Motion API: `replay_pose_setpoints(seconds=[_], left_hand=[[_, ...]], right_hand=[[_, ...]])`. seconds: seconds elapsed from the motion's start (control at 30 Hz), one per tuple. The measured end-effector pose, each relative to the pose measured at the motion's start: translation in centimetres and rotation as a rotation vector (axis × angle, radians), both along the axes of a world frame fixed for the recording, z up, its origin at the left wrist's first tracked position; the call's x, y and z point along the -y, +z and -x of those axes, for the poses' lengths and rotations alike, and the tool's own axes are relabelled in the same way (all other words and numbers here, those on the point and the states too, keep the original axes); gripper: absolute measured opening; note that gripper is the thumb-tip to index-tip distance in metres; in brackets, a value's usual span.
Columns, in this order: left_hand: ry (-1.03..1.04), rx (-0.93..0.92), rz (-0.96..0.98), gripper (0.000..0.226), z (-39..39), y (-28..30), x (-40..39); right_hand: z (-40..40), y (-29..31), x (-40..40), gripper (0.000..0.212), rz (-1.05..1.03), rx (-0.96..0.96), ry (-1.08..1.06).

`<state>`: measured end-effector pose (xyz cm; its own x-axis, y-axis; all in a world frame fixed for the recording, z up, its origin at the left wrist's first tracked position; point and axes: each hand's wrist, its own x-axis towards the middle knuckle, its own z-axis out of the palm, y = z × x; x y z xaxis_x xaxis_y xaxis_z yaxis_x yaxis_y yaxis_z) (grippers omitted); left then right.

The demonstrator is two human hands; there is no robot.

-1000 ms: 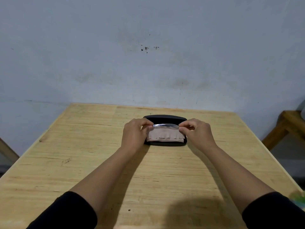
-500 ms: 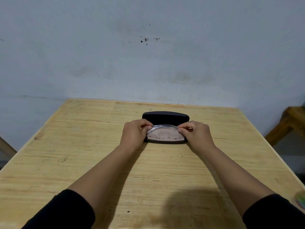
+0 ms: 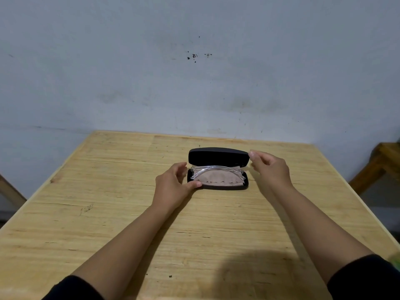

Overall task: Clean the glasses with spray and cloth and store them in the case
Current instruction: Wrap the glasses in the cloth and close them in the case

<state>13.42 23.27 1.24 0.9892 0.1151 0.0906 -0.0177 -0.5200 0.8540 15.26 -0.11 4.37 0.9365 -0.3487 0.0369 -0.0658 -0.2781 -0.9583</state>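
Note:
A black glasses case lies open on the wooden table, its lid standing up at the back. Inside lie clear-framed glasses on a beige cloth. My left hand is at the case's left end, thumb touching its front left corner, fingers apart. My right hand hovers at the lid's right end, fingers curled loosely with the fingertips by the lid's upper right corner, holding nothing. No spray bottle is in view.
A grey wall stands right behind the table's far edge. A wooden piece of furniture is beside the table at the right. A wooden leg shows at the left edge. Something green peeks in at the right border.
Both hands let go of the glasses, which now rest in the case on the cloth. The left hand dropped to the case's front corner; the right hand rose to the lid's right end.

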Motion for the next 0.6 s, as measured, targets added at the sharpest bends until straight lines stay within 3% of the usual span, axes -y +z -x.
replay_pose_setpoints(seconds=[0.1, 0.4, 0.6], left_hand=[[-0.037, -0.020, 0.030, 0.083, 0.1, 0.1, -0.1], [-0.046, -0.009, 0.070, 0.082, 0.2, 0.2, -0.1], [-0.057, -0.012, 0.057, 0.083, 0.3, 0.3, -0.2]], right_hand=[[-0.9, -0.1, 0.0, 0.034, -0.096, -0.094, 0.085], [-0.9, -0.1, 0.5, 0.019, -0.264, -0.095, 0.180], [0.5, -0.8, 0.7, 0.011, -0.107, -0.023, 0.173]])
